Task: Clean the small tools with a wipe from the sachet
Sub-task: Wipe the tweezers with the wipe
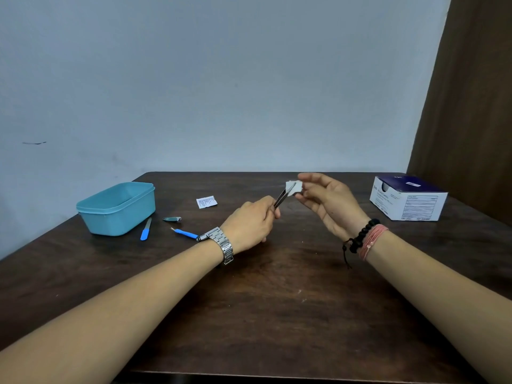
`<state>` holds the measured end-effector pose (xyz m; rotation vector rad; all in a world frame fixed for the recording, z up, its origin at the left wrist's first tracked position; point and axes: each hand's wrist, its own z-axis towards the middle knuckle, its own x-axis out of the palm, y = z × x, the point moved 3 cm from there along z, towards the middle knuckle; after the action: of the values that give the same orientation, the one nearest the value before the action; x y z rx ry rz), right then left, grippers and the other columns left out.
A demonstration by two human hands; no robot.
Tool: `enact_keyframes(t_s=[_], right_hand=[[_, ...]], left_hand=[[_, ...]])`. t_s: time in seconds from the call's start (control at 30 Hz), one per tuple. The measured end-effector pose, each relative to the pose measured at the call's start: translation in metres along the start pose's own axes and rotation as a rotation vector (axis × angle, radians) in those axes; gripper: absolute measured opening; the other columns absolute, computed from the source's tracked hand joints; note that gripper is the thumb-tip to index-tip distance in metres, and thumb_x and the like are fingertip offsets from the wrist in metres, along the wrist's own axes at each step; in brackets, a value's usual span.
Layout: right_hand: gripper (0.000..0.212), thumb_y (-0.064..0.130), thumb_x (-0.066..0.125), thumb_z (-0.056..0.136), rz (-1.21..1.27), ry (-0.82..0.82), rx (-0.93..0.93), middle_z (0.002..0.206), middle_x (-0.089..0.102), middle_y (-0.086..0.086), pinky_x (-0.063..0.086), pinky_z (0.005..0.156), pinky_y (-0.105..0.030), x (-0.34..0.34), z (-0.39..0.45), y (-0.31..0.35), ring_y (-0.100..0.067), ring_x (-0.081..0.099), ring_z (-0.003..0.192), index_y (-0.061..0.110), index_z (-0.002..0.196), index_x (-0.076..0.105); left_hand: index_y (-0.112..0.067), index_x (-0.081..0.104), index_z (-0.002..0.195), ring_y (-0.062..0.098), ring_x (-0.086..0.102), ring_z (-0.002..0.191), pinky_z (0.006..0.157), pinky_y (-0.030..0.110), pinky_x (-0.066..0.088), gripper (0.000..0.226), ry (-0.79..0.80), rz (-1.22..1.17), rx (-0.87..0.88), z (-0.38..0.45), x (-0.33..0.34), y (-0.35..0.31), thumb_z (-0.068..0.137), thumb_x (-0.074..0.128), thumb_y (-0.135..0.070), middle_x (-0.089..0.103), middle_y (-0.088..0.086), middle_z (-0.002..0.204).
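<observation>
My left hand [250,221] grips dark metal tweezers [282,197] by their base, tips pointing up and right. My right hand [329,202] pinches a small white wipe [291,187] around the tweezer tips, above the middle of the dark wooden table [263,300]. A torn white sachet [206,202] lies flat behind my left hand. On the table to the left lie a metal nail clipper [172,218], a blue-handled nail file [146,230] and a blue-handled pusher tool [185,233].
A light blue plastic tub [117,207] stands open at the left, next to the file. A dark blue and white carton [407,200] sits at the right rear. A brown curtain [471,106] hangs at the right, a pale wall behind.
</observation>
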<state>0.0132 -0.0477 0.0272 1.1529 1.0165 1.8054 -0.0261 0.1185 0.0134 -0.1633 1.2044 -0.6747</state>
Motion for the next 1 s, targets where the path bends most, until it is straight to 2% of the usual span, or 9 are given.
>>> enact_keyframes(t_s=[0.13, 0.3, 0.47, 0.63, 0.8, 1.0], right_hand=[[0.031, -0.015, 0.061, 0.084, -0.072, 0.113, -0.018, 0.094, 0.073, -0.009, 0.057, 0.074, -0.021, 0.006, -0.003, -0.004, -0.013, 0.071, 0.083, 0.008, 0.105, 0.063], [0.032, -0.005, 0.072, 0.080, -0.215, 0.052, -0.059, 0.085, 0.072, -0.005, 0.056, 0.064, -0.022, 0.007, -0.005, -0.006, -0.012, 0.067, 0.074, 0.014, 0.103, 0.060], [0.035, -0.001, 0.074, 0.080, -0.169, -0.063, -0.103, 0.085, 0.072, -0.002, 0.052, 0.061, -0.021, -0.001, -0.003, 0.003, -0.011, 0.067, 0.075, 0.018, 0.104, 0.056], [0.035, 0.001, 0.076, 0.079, -0.321, 0.029, -0.069, 0.079, 0.074, -0.002, 0.052, 0.056, -0.020, 0.008, -0.007, -0.008, -0.010, 0.065, 0.064, 0.017, 0.102, 0.055], [0.036, 0.001, 0.076, 0.080, -0.335, 0.015, -0.087, 0.078, 0.073, -0.002, 0.051, 0.056, -0.020, 0.011, -0.008, -0.011, -0.010, 0.064, 0.064, 0.014, 0.104, 0.053], [0.035, 0.002, 0.075, 0.080, -0.217, -0.076, -0.128, 0.079, 0.073, 0.001, 0.052, 0.060, -0.021, 0.003, -0.005, 0.004, -0.012, 0.067, 0.073, 0.019, 0.103, 0.054]], left_hand=[[-0.033, 0.044, 0.081, 0.011, 0.064, 0.051, 0.067, 0.034, 0.055, 0.026, 0.014, 0.000, 0.006, 0.000, 0.001, -0.001, 0.098, 0.028, -0.020, 0.058, -0.008, 0.061], [-0.032, 0.045, 0.083, 0.012, 0.064, 0.051, 0.067, 0.034, 0.055, 0.026, 0.023, -0.004, 0.023, -0.001, 0.002, -0.003, 0.098, 0.028, -0.021, 0.060, -0.004, 0.061], [-0.031, 0.047, 0.089, 0.011, 0.064, 0.052, 0.067, 0.034, 0.055, 0.023, 0.024, -0.003, 0.047, -0.002, 0.006, -0.007, 0.100, 0.027, -0.023, 0.060, -0.004, 0.060], [-0.025, 0.048, 0.091, 0.011, 0.064, 0.050, 0.063, 0.030, 0.053, 0.021, -0.016, 0.000, 0.052, -0.002, 0.003, -0.006, 0.101, 0.029, -0.023, 0.059, -0.004, 0.057], [-0.029, 0.046, 0.087, 0.008, 0.063, 0.047, 0.058, 0.025, 0.049, 0.022, -0.039, -0.007, 0.056, 0.000, 0.002, -0.006, 0.101, 0.028, -0.026, 0.058, -0.005, 0.057], [-0.027, 0.048, 0.090, 0.006, 0.062, 0.048, 0.067, 0.031, 0.054, 0.024, 0.001, -0.001, 0.065, -0.001, 0.008, -0.007, 0.103, 0.027, -0.029, 0.059, -0.004, 0.057]])
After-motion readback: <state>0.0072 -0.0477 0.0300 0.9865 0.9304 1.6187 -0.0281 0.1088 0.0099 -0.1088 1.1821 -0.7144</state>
